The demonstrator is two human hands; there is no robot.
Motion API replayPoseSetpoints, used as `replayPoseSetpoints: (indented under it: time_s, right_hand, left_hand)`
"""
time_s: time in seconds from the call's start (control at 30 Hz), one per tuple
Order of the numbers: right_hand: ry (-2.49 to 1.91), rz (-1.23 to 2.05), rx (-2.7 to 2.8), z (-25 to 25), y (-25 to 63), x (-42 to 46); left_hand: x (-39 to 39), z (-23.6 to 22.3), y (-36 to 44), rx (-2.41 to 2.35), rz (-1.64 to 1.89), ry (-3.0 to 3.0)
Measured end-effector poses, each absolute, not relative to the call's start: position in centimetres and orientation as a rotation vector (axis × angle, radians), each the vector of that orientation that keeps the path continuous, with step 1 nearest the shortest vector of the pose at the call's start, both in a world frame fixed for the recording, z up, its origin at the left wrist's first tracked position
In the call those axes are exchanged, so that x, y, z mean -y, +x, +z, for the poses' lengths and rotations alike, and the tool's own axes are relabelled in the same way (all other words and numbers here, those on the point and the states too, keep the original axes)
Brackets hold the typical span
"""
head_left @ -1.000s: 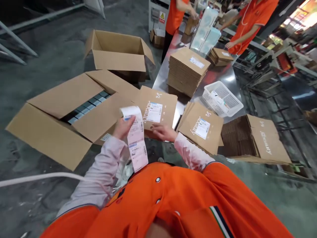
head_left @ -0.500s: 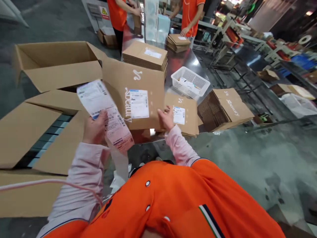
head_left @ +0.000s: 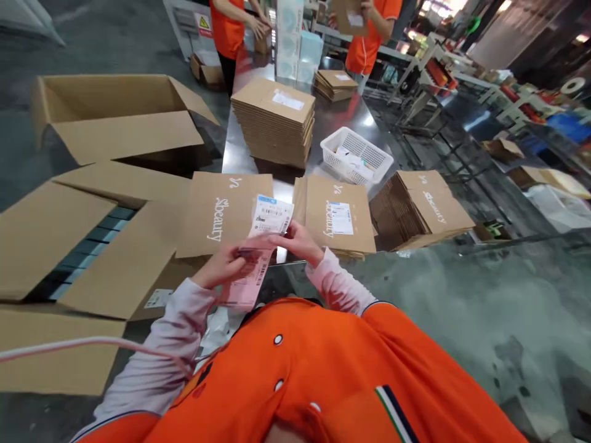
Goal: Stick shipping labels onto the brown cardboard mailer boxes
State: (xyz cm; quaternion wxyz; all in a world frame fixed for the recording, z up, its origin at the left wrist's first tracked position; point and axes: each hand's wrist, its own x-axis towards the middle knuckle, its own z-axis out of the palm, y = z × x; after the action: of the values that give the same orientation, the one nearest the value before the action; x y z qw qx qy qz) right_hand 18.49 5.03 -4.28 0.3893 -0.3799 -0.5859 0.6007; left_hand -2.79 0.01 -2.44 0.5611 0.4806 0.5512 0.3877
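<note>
My left hand is closed on a long strip of printed shipping labels at the table's near edge. My right hand pinches the strip's upper end, just below the top label. Under the strip lies a flat brown carton printed "Sbeauty" with no label on it. To its right sits a short stack of the same flat cartons, the top one bearing a white label.
A tall stack of flat cartons and a white plastic basket stand farther back on the steel table. Open shipping boxes sit at left; another carton pile lies right. Two people in orange work at the far end.
The labelled carton my right hand held has gone onto the right stack. My right hand has come to the label strip, and my left hand has lowered the strip toward the bare carton.
</note>
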Motion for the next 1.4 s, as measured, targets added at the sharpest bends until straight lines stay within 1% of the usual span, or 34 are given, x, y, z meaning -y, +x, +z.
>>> replayPoseSetpoints:
  time_s: [0.07, 0.17, 0.2, 0.3, 0.43, 0.5, 0.63, 0.7, 0.87, 0.97, 1.03, 1.13, 1.2, 1.3, 1.4]
  right_hand:
    - [-0.947, 1.553, 1.408, -5.1, 15.5, -4.0]
    - [-0.975, 1.657, 1.515, -5.6, 13.9, -3.7]
    - [-0.98, 1.658, 1.553, -5.5, 13.8, -4.0]
    - [-1.042, 1.528, 1.673, -4.5, 13.0, -5.5]
    - [-1.097, 1.417, 1.897, -3.4, 11.2, -7.1]
    - [-1.147, 1.482, 1.895, -3.3, 10.5, -7.9]
    - [-1.148, 1.773, 2.038, -3.5, 9.5, -9.9]
    - [-1.109, 1.772, 2.108, -3.8, 9.1, -10.5]
    - [-1.16, 1.625, 2.027, -4.8, 8.3, -10.4]
    - [-1.256, 1.534, 2.045, -4.9, 8.2, -10.3]
    - [-1.265, 1.384, 2.148, -4.5, 8.2, -11.0]
    - [-1.227, 1.057, 2.275, -3.7, 7.9, -13.4]
    - [-1.29, 0.872, 2.304, -3.6, 7.3, -15.6]
    - [-1.467, 0.703, 2.338, -4.4, 6.1, -18.8]
    - [-1.639, 0.575, 2.343, -5.9, 4.8, -20.6]
  left_hand:
    - [0.0, -2.5, -3.3, -1.264, 0.938, 1.113]
    - [0.1, -3.0, -4.1, -1.302, 1.193, 0.999]
    - [0.2, -3.3, -4.3, -1.326, 1.23, 0.958]
    - [0.8, -4.4, -3.9, -1.402, 1.281, 0.855]
    - [1.3, -6.1, -2.5, -1.56, 1.46, 0.728]
    - [1.1, -6.8, -2.3, -1.618, 1.507, 0.671]
    - [0.7, -7.9, -3.1, -1.577, 1.552, 0.7]
    - [0.6, -8.2, -3.6, -1.587, 1.555, 0.734]
    - [0.4, -8.7, -4.1, -1.761, 1.591, 0.715]
    - [0.3, -9.0, -4.4, -1.735, 1.556, 0.671]
    - [0.4, -9.0, -4.7, -1.611, 1.442, 0.648]
    - [0.8, -9.0, -5.1, -1.446, 1.219, 0.583]
    - [1.4, -9.4, -5.3, -1.375, 1.148, 0.514]
    - [3.1, -11.0, -5.3, -1.297, 1.117, 0.401]
    - [6.1, -13.0, -5.5, -1.315, 1.068, 0.309]
